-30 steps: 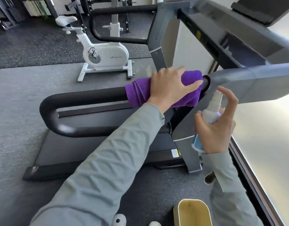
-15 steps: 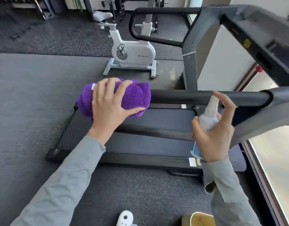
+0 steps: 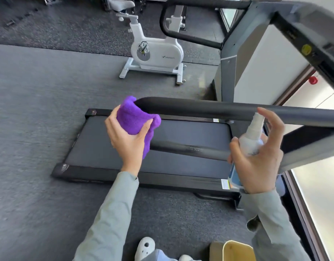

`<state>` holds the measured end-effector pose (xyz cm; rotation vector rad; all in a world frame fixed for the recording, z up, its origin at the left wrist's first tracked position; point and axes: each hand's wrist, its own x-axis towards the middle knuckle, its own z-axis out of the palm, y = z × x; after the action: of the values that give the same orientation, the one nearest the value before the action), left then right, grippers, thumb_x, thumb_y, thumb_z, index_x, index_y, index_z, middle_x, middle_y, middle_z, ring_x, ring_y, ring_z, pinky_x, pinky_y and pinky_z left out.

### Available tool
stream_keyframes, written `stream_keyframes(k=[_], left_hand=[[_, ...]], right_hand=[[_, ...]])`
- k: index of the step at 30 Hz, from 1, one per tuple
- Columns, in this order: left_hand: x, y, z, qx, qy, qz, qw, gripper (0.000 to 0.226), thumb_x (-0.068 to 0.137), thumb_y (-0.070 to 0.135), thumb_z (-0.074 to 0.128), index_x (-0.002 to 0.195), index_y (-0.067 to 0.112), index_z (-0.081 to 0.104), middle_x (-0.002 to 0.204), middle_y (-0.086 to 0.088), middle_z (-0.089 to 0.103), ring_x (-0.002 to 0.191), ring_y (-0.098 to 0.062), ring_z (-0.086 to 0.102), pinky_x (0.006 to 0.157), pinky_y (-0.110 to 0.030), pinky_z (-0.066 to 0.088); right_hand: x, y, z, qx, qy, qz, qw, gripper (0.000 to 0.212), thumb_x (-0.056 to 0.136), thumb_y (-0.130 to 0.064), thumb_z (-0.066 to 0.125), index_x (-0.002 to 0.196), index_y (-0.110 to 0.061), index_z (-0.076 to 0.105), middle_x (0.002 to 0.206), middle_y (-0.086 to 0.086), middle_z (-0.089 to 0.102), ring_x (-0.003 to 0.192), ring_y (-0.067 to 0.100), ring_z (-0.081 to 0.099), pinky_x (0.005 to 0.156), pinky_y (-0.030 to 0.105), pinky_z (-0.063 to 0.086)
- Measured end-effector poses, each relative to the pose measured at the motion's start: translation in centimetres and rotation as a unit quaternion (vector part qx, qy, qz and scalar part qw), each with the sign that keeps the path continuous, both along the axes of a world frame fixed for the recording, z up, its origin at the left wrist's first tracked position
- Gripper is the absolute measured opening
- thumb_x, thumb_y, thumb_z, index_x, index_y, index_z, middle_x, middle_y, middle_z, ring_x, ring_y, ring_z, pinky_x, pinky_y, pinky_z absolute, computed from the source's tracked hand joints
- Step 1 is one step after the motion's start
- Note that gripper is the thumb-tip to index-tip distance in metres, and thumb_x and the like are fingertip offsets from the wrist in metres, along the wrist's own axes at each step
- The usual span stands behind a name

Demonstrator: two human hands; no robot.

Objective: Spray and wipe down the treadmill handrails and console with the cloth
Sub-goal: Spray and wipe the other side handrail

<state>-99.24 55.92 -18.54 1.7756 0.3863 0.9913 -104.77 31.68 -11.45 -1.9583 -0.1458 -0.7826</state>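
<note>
We have the purple cloth (image 3: 133, 119) bunched in our left hand (image 3: 127, 142), thumb on its right side and fingers behind, and it is cupped over the rounded rear end of the near handrail (image 3: 228, 110). It reads as soft, thick terry: light, limp, easy to crush, so we judge it best held as a wad in the palm with a flap left free to wrap round the bar. A loose tail hangs below the hand and could snag or drag.

Our right hand (image 3: 256, 161) is wrapped round the spray bottle (image 3: 250, 142), which stands just beside the handrail, nozzle up. The index finger is raised above the pump head, not pressing it as far as we can tell. The bottle looks like light, thin, smooth plastic, so it may slip if wet; we would grip it round the middle of the body, keeping 1 finger free for the pump.

The handrail is a stiff, fixed tube with a matte black covering. The far handrail (image 3: 181, 21) looks the same.
</note>
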Motion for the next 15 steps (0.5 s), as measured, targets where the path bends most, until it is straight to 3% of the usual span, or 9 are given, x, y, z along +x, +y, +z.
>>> stream_keyframes(k=[3, 5, 11, 15], left_hand=[[0.5, -1.7, -2.1, -0.102, -0.001, 0.059, 0.993, 0.08, 0.066, 0.035, 0.087, 0.132, 0.015, 0.048, 0.127, 0.01, 0.048, 0.118, 0.0, 0.048, 0.097, -0.01, 0.035], [0.7, -2.5, -2.9, -0.161, 0.004, 0.079, 0.984, 0.083, 0.066, 0.039, 0.087, 0.134, 0.017, 0.045, 0.131, 0.009, 0.048, 0.121, -0.002, 0.049, 0.1, -0.016, 0.039], [1.6, -3.6, -4.3, -0.242, 0.01, 0.122, 0.962, 0.089, 0.063, 0.046, 0.087, 0.136, 0.023, 0.041, 0.132, 0.01, 0.053, 0.117, -0.002, 0.054, 0.098, -0.02, 0.043], [2.2, -6.8, -4.8, -0.4, 0.046, 0.136, 0.905, 0.094, 0.065, 0.043, 0.087, 0.139, 0.022, 0.033, 0.12, 0.012, 0.055, 0.094, -0.003, 0.061, 0.086, -0.022, 0.051]], right_hand=[[-0.1, 0.4, -0.3, 0.001, 0.016, 0.004, 1.0, 0.06, 0.079, -0.003, 0.059, 0.131, -0.025, 0.039, 0.109, 0.01, 0.06, 0.054, 0.037, 0.055, 0.05, 0.049, 0.048], [-0.5, 0.2, -0.5, 0.0, 0.022, 0.007, 1.0, 0.06, 0.08, -0.001, 0.06, 0.13, -0.027, 0.038, 0.11, 0.017, 0.059, 0.055, 0.039, 0.055, 0.049, 0.05, 0.048], [-1.7, -1.7, -1.3, -0.015, 0.059, -0.01, 0.998, 0.066, 0.079, 0.009, 0.061, 0.128, -0.028, 0.038, 0.108, 0.021, 0.06, 0.053, 0.039, 0.056, 0.049, 0.051, 0.048], [-2.3, -2.6, -1.5, -0.026, 0.055, -0.013, 0.998, 0.066, 0.078, 0.011, 0.061, 0.126, -0.028, 0.039, 0.11, 0.018, 0.06, 0.052, 0.039, 0.055, 0.047, 0.048, 0.047]])
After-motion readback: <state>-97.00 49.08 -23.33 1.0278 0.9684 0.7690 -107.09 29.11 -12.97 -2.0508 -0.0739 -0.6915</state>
